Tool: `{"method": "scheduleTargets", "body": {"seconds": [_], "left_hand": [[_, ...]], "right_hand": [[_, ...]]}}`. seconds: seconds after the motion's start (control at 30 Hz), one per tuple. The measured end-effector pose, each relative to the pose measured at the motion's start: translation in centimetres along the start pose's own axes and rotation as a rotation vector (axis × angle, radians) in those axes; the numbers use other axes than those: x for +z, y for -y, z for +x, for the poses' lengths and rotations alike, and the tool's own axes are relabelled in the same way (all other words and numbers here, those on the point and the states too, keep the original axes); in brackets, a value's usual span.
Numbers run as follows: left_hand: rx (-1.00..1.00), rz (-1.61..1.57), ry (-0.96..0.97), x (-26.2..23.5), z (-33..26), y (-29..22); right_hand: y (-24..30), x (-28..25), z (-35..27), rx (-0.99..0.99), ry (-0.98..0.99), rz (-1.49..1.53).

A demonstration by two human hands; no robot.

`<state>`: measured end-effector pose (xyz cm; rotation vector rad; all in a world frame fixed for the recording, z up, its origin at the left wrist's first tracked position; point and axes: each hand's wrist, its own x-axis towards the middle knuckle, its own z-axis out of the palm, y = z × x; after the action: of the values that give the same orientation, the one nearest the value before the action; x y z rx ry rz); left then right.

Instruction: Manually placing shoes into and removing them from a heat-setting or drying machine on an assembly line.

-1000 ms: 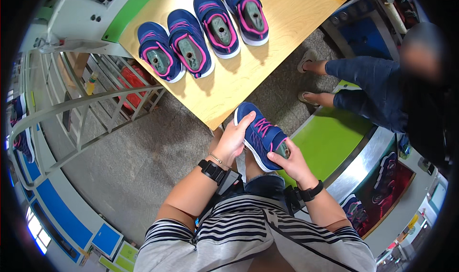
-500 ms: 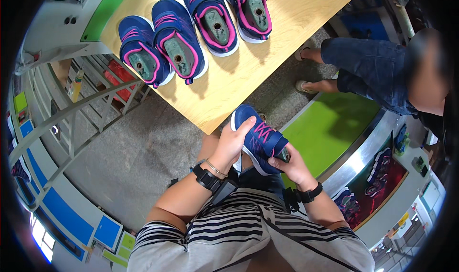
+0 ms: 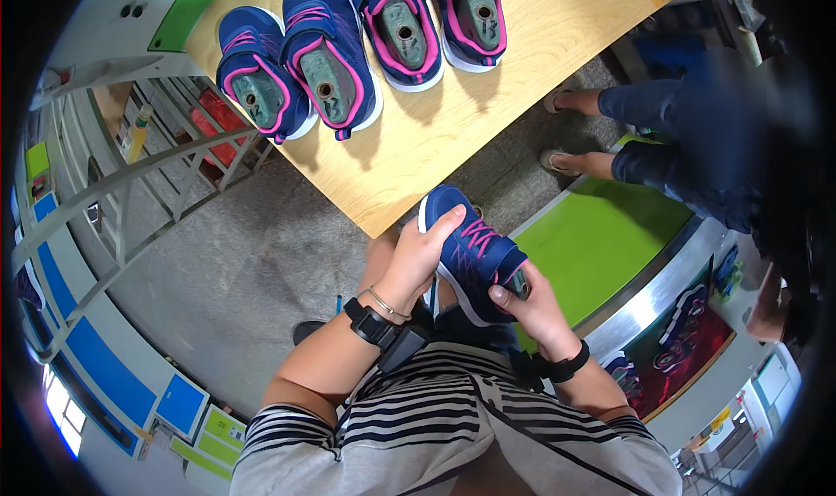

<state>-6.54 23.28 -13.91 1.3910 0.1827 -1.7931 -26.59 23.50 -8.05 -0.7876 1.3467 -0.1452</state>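
Between my hands, over my lap and just off the table corner, is a dark blue sneaker with pink laces, a strap and a white sole. My left hand grips its toe end, thumb on top of the upper. My right hand holds the heel end, thumb at the collar, where a bit of the green shoe last shows inside. Both hands are closed on the shoe; its underside is hidden. Ahead on the table, several matching sneakers stand in a row with green lasts in them.
The wooden table has its near corner just before me. A green conveyor belt with a metal edge runs along the right. Beyond it a co-worker's legs stand near the table. Metal racks are on the left, and a red tray holds more shoes at right.
My view has shifted slightly, so the table shoes sit higher in the picture. Both hands keep the same hold on the sneaker. The co-worker at right has moved an arm lower.
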Motion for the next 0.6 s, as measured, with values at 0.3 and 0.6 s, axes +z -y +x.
{"method": "scheduleTargets", "body": {"seconds": [0.3, 0.6], "left_hand": [[-0.034, -0.048, 0.222, -1.7, 1.7, -0.2], [-0.144, -0.334, 0.443, -1.8, 4.4, 0.0]], "right_hand": [[2.0, 0.3, 0.5, -0.242, -0.078, -0.305], [1.2, 0.6, 1.4, -0.565, -0.181, -0.544]]}}
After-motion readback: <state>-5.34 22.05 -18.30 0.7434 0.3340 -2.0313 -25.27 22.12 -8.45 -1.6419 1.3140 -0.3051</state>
